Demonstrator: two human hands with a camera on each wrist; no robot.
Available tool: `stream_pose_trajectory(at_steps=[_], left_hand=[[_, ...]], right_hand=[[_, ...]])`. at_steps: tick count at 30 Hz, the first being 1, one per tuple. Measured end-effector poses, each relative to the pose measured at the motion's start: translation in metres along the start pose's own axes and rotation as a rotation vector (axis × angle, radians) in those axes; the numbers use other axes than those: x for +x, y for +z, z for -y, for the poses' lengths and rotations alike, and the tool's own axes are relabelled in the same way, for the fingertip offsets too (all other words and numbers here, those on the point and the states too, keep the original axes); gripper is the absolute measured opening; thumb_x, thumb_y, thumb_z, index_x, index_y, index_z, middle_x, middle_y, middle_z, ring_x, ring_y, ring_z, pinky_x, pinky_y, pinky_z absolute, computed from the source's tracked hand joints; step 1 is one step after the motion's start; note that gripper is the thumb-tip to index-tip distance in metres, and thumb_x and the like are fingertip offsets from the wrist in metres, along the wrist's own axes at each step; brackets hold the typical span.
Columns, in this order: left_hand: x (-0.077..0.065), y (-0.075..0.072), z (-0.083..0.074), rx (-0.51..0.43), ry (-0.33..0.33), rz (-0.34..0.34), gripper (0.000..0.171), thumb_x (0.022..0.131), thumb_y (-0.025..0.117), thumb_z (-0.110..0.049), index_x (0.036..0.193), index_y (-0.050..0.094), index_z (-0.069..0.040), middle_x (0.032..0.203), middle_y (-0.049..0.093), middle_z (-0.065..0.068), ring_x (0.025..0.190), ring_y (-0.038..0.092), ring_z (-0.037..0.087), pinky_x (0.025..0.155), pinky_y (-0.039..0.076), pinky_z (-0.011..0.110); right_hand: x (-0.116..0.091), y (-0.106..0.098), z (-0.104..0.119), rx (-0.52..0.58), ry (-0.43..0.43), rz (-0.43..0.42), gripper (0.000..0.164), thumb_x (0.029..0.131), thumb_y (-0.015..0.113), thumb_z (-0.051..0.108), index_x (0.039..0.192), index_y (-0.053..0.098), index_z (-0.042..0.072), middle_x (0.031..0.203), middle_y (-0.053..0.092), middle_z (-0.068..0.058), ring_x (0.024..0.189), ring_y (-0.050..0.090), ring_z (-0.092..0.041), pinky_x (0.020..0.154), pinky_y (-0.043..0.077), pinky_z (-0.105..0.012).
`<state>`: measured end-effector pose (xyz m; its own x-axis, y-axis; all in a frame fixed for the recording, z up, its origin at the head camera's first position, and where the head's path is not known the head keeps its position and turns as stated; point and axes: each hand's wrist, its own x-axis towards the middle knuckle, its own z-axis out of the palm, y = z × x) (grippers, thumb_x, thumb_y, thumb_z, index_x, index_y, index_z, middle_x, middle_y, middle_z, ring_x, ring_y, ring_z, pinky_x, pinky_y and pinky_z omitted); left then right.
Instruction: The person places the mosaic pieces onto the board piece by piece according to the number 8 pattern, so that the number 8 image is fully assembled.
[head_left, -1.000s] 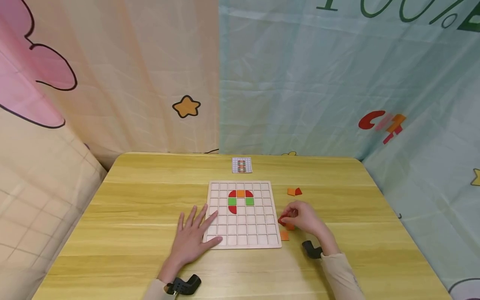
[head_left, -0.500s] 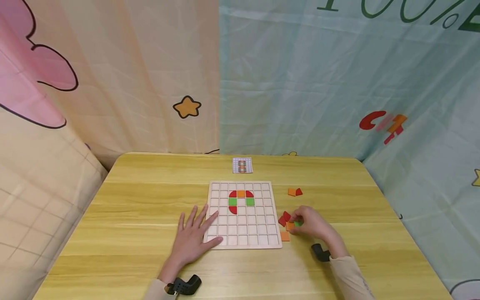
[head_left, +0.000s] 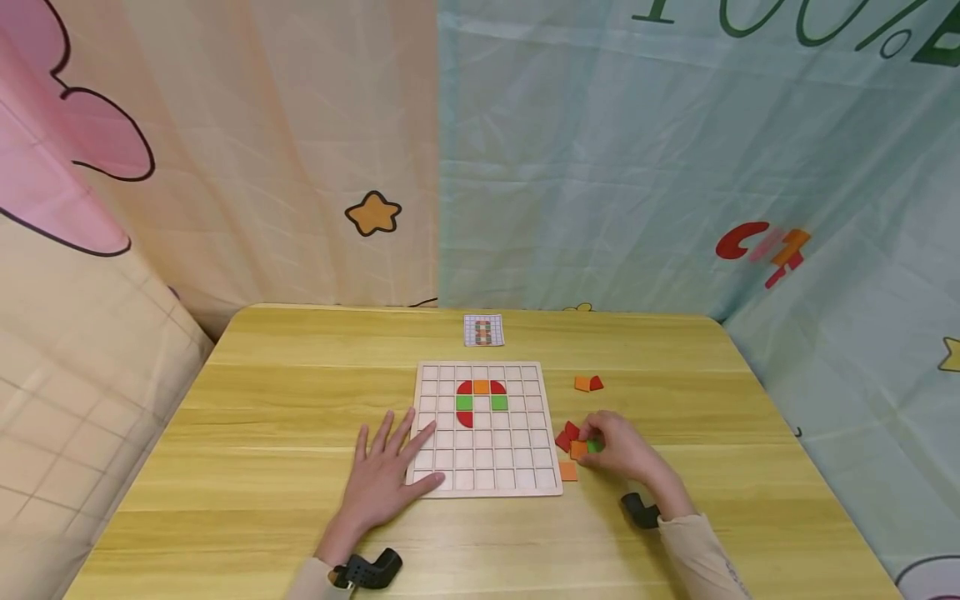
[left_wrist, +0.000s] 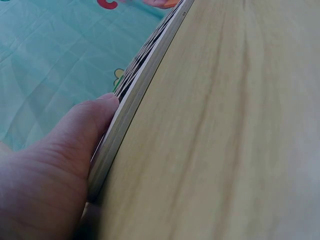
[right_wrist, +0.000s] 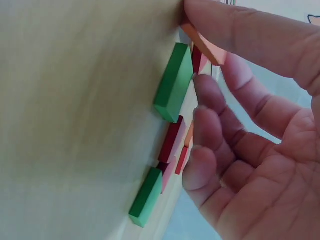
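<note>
In the head view, my left hand [head_left: 382, 483] lies with spread fingers over the left edge of a white gridded board [head_left: 517, 483]. Its thumb [left_wrist: 95, 115] rests on the board's edge in the left wrist view. Red, green and orange tiles form an arch on the board, including an orange tile [head_left: 482, 387] at its top. Right of the board, my right hand [head_left: 626, 454] pinches an orange square tile [right_wrist: 204, 44] between thumb and index finger. A green tile [right_wrist: 173, 82] lies by those fingertips. Two red tiles [head_left: 567, 435] lie between hand and board.
Another orange tile [head_left: 569, 472] lies by the board's lower right edge. Farther back are an orange tile [head_left: 582, 383] and a red one [head_left: 596, 382]. A small pattern card [head_left: 483, 331] lies behind the board on the wooden table [head_left: 300, 375].
My right hand has left the red tiles beside the board and moved slightly right and nearer me, to the orange tile. The left hand stays where it was.
</note>
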<state>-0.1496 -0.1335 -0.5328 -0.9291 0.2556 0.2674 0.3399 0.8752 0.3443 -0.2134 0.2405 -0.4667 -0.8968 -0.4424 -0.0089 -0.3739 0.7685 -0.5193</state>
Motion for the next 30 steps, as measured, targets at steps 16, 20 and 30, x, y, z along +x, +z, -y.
stream_pose_trajectory(at_steps=[16, 20, 30], left_hand=[[0.001, 0.002, 0.001, 0.013, -0.002, 0.012, 0.075, 0.085, 0.047, -0.07, 0.147, 0.037, -0.029, 0.155, 0.022, 0.006, 0.141, 0.011, 0.036, 0.108, -0.003, 0.059], [0.001, 0.002, 0.001, 0.015, 0.003, -0.001, 0.075, 0.085, 0.047, -0.07, 0.147, 0.038, -0.028, 0.155, 0.023, 0.007, 0.141, 0.012, 0.037, 0.108, -0.002, 0.06], [0.0, 0.002, 0.0, 0.013, 0.001, -0.012, 0.075, 0.085, 0.049, -0.069, 0.146, 0.039, -0.028, 0.154, 0.025, 0.008, 0.14, 0.014, 0.038, 0.108, 0.0, 0.061]], right_hand=[[-0.008, -0.001, -0.013, 0.216, -0.01, -0.026, 0.016, 0.083, 0.074, 0.013, 0.086, 0.059, 0.01, 0.076, 0.055, 0.004, 0.065, 0.048, -0.012, 0.056, 0.042, -0.023], [-0.002, 0.0, -0.004, 0.274, 0.007, -0.058, 0.017, 0.084, 0.074, 0.016, 0.089, 0.059, 0.01, 0.077, 0.056, 0.002, 0.066, 0.051, -0.014, 0.055, 0.044, -0.024], [0.036, 0.017, 0.034, 0.364, -0.044, -0.091, 0.013, 0.086, 0.071, 0.011, 0.091, 0.06, 0.009, 0.079, 0.059, 0.0, 0.068, 0.054, -0.015, 0.058, 0.047, -0.023]])
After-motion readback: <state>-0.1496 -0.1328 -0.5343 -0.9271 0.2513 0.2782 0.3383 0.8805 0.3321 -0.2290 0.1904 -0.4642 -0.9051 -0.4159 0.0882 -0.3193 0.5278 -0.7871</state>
